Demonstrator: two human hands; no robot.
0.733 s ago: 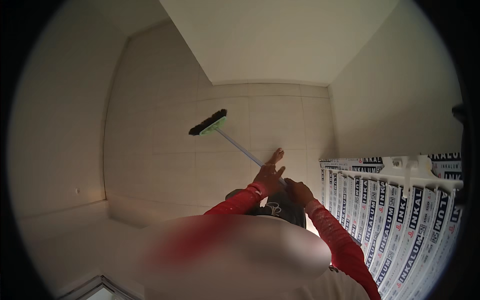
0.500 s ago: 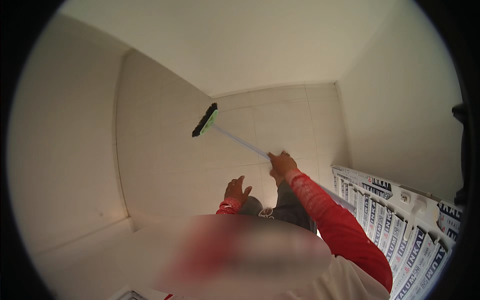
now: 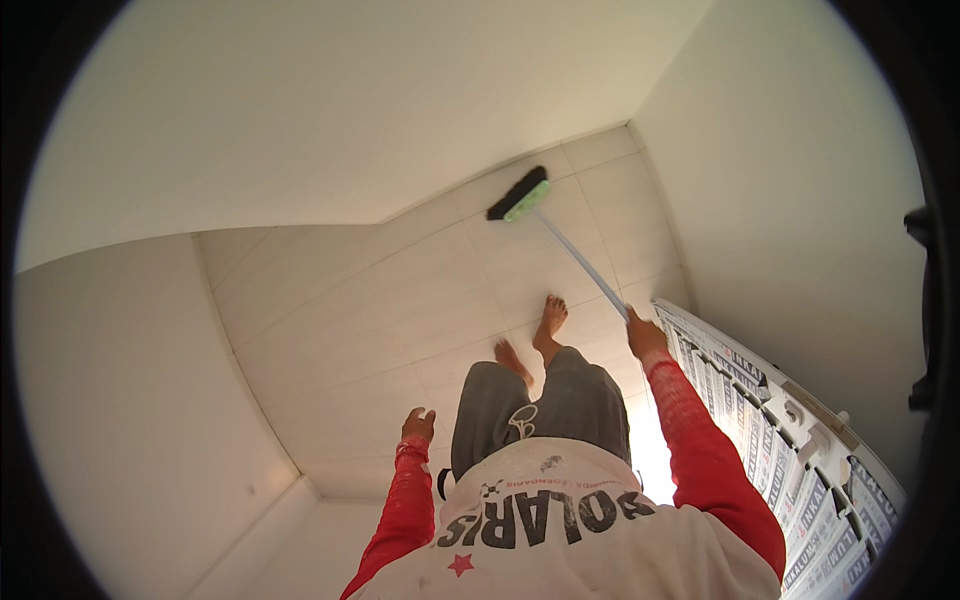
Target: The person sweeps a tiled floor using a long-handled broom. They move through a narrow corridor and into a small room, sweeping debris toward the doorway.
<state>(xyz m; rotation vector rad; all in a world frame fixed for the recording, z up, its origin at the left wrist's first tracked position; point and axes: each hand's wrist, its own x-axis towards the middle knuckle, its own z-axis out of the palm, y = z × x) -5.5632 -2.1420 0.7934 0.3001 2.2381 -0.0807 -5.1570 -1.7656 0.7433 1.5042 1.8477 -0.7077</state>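
My right hand [image 3: 646, 336] is wrapped round the pale grey stick of a broom [image 3: 582, 262]. The broom's head has black bristles and a light green block, and it rests on the tiled floor [image 3: 430, 270] close to the far wall. From my grip the stick slants forward and left to the head; its rear end is hidden. My left hand [image 3: 418, 426] hangs free at my left side, loosely open, with nothing in it. Both forearms are in red sleeves. My bare feet [image 3: 550, 322] stand on the floor between my hands and the broom head.
A white louvred door [image 3: 790, 440] with printed protective film and a white handle stands close by my right arm. Plain pale walls enclose the floor, one along the left [image 3: 120, 400] and one on the right [image 3: 790, 200]. The far wall [image 3: 330, 120] has an outward corner.
The broom head has moved right along the far wall, and my right hand has shifted right with the stick. My left hand has dropped left and back. The view has turned, showing my feet.
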